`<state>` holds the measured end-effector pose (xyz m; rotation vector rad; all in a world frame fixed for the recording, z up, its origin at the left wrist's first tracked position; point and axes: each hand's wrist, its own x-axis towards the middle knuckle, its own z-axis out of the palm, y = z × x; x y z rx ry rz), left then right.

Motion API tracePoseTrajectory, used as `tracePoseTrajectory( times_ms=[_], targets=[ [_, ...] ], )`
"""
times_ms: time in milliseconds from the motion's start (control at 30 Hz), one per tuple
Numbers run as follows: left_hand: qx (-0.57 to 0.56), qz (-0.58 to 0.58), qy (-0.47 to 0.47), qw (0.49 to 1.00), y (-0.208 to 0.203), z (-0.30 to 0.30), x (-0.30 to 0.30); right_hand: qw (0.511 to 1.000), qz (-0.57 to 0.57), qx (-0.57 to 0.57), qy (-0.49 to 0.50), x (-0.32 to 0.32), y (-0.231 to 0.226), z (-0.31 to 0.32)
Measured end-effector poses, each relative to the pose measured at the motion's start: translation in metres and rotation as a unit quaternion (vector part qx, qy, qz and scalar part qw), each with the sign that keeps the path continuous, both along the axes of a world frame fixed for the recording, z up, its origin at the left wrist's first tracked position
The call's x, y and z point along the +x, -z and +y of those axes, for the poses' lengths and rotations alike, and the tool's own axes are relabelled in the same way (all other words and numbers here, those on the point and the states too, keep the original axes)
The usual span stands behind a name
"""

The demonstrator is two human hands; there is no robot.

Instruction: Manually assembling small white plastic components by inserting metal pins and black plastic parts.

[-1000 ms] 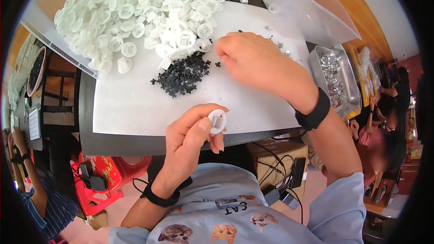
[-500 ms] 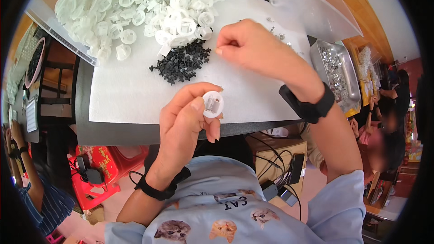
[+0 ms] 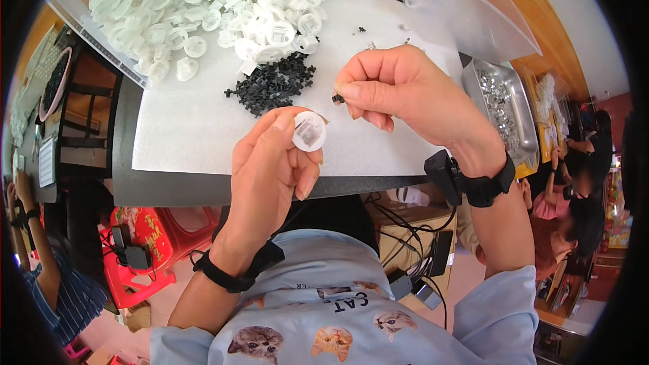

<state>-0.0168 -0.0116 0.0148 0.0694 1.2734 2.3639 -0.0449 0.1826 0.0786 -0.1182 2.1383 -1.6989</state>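
Right hand (image 3: 405, 91) lowered since earlier frame, now mid-frame; we see it pinched closed on black part (image 3: 338, 99). Left hand (image 3: 265, 162) pinches white disc (image 3: 309, 132) by rim, presumably keeping face exposed.

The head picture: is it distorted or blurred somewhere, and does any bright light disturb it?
In the head view, the wooden board at upper right bends; the white sheet looks bright, the metal tray has highlights; left hand and right hand look fairly sharp, but the black piece in the right hand is too small for detail.
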Motion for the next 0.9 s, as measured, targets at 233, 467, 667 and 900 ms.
tracePoseTrajectory(
  times_ms=[233,467,667,900],
  targets=[
    [-0.001,-0.021,0.0,1.0,-0.006,0.001,0.0,0.989,0.133,0.053,-0.04,0.009,-0.003,-0.019],
    [0.001,-0.018,0.027,0.999,-0.004,-0.002,-0.002,0.967,0.224,0.104,-0.066,0.011,-0.001,-0.031],
    [-0.021,-0.023,0.024,0.999,-0.007,-0.003,-0.003,0.925,0.319,0.186,-0.087,0.01,0.002,-0.029],
    [-0.021,-0.029,0.032,0.999,-0.002,-0.003,-0.007,0.868,0.434,0.221,-0.098,0.007,0.013,-0.029]
  ],
)
